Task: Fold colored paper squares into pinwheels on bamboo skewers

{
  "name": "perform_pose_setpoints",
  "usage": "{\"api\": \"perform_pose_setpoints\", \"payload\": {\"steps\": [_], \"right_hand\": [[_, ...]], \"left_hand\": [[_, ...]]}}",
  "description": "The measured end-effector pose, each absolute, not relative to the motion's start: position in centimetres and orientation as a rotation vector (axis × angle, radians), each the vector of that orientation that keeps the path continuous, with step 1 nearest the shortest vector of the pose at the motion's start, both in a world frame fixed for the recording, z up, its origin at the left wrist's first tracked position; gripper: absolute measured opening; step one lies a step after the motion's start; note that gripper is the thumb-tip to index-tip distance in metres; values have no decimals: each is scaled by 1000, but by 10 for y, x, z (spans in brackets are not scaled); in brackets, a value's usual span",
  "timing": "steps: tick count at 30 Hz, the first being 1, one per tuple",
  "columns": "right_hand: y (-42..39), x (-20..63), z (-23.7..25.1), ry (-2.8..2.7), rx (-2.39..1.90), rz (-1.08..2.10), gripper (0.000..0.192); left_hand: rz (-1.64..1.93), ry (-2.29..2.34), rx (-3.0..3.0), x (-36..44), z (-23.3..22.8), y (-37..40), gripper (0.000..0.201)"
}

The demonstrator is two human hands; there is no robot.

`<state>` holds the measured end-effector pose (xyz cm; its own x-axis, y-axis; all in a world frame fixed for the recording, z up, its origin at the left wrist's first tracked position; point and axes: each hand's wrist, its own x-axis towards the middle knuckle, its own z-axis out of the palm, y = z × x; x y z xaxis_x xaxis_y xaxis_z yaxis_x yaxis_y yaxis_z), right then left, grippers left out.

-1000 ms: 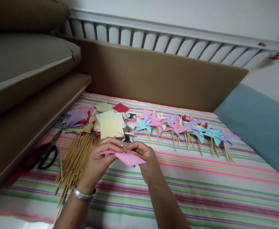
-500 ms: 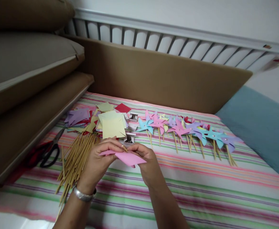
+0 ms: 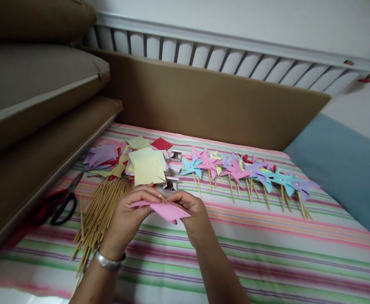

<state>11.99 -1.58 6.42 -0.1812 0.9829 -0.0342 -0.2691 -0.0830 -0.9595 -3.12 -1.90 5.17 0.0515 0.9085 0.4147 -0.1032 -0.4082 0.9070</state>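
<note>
A pink paper pinwheel (image 3: 166,211) is held between both hands over the striped cloth. My left hand (image 3: 134,211) is closed on its left side, fingers on top and thumb beneath. Closed around the other side is my right hand (image 3: 189,209), its fingertips near the end of a thin wooden stick (image 3: 163,198) that pokes up behind the paper. Most of the stick is hidden by the pinwheel and fingers. Just beyond the fingers stands a small open box (image 3: 170,184) with tiny dark metal pieces in it.
A bundle of wooden sticks (image 3: 98,215) and black-handled scissors (image 3: 63,209) lie left. Behind are cut paper squares (image 3: 148,169) and another small box (image 3: 175,155). Finished pinwheels (image 3: 235,169) line the right. Brown cushions (image 3: 45,84) and a brown panel (image 3: 204,101) border the cloth.
The whole view has shifted very slightly. Both hands keep their hold on the pink pinwheel, and the stick's end shows a little more between the fingers.
</note>
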Motion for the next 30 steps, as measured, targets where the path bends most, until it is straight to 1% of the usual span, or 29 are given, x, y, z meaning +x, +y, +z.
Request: {"api": "perform_pose_setpoints", "payload": {"steps": [21,30], "right_hand": [[-15,120,59,-1126,-954,1488,6],[-14,119,61,-1213,-949,1383,4]], "left_hand": [[1483,912,1464,-34,57,-19,3],[1493,902,1479,-35,57,-19,5]]}}
